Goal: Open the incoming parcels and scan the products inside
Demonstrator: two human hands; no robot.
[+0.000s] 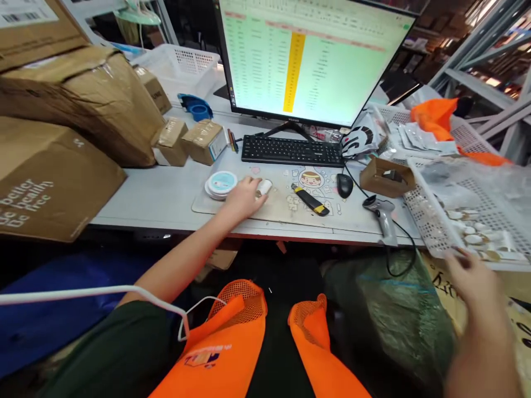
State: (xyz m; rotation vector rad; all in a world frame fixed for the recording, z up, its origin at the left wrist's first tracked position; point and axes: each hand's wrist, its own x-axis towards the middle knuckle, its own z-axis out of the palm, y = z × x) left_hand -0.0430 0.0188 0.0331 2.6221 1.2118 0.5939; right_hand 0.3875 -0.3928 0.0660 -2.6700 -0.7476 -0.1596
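My left hand (244,198) rests on the desk mat with its fingers closed round a small white cylinder (264,187), perhaps a little roll or bottle. Beside that hand, to its left, lies a short stack of round white discs with a pale blue label (222,182). Over on the right, my right hand (473,276) is at the near rim of a white perforated basket (431,221); motion smears its fingers. Inside the basket are several small round whitish pieces (473,239) and clear plastic bags.
A yellow-and-black box cutter (310,200), mouse (344,186), keyboard (290,150) and open small carton (387,178) lie on the desk. A barcode scanner (382,216) hangs over the front edge. Cardboard boxes (78,105) crowd the left; a monitor (311,61) stands behind.
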